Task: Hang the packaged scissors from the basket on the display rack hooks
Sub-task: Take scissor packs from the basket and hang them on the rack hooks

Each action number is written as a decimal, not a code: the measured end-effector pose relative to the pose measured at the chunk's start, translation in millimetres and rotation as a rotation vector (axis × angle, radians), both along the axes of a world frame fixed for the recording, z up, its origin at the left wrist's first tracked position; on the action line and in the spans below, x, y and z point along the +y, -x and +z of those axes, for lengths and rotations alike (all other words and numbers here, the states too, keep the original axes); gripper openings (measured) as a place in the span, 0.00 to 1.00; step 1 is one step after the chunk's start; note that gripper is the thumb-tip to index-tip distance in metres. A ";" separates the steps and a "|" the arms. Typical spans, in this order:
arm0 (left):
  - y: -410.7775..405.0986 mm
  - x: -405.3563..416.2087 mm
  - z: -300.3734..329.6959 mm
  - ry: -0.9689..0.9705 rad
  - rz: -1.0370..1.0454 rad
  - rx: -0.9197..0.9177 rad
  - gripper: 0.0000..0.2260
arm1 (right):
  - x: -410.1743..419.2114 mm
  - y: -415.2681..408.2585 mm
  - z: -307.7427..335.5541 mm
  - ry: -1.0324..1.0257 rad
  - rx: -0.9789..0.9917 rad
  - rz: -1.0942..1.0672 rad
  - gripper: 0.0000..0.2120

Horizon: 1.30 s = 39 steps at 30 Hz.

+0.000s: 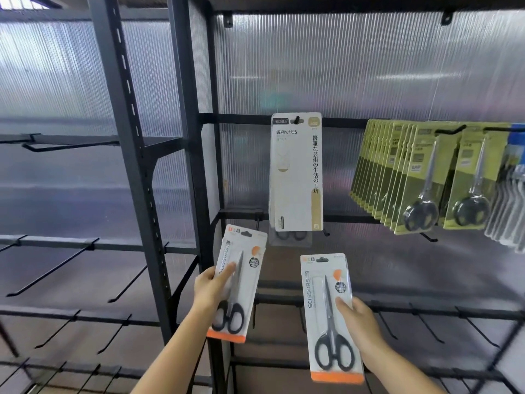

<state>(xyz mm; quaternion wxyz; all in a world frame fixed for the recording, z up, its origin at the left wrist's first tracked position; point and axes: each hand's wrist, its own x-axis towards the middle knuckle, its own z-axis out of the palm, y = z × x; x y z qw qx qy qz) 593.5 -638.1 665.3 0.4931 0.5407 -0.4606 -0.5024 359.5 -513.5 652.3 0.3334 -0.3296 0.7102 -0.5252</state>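
Translucent ribbed plastic panels (369, 66) glow with diffuse daylight behind dark metal uprights (187, 137), and a slotted post (127, 109) stands on the left over brownish floor (85, 280).

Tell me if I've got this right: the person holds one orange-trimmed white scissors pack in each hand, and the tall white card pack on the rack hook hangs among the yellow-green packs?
Not quite. The head view shows the tall white card pack hanging alone on its hook, apart from the yellow-green packs to its right. The left hand and right hand each hold an orange-trimmed white scissors pack.
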 end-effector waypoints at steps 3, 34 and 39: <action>8.7 -5.9 4.9 -0.001 -0.013 0.004 0.10 | 0.0 -1.4 1.9 0.004 -0.001 0.005 0.08; 66.0 -66.9 -21.0 -0.061 -0.056 -0.347 0.19 | -22.8 -32.9 6.6 0.035 0.068 0.124 0.10; 68.2 -84.0 -22.8 -0.044 -0.067 -0.358 0.19 | -36.6 -36.6 5.6 0.090 0.064 0.145 0.07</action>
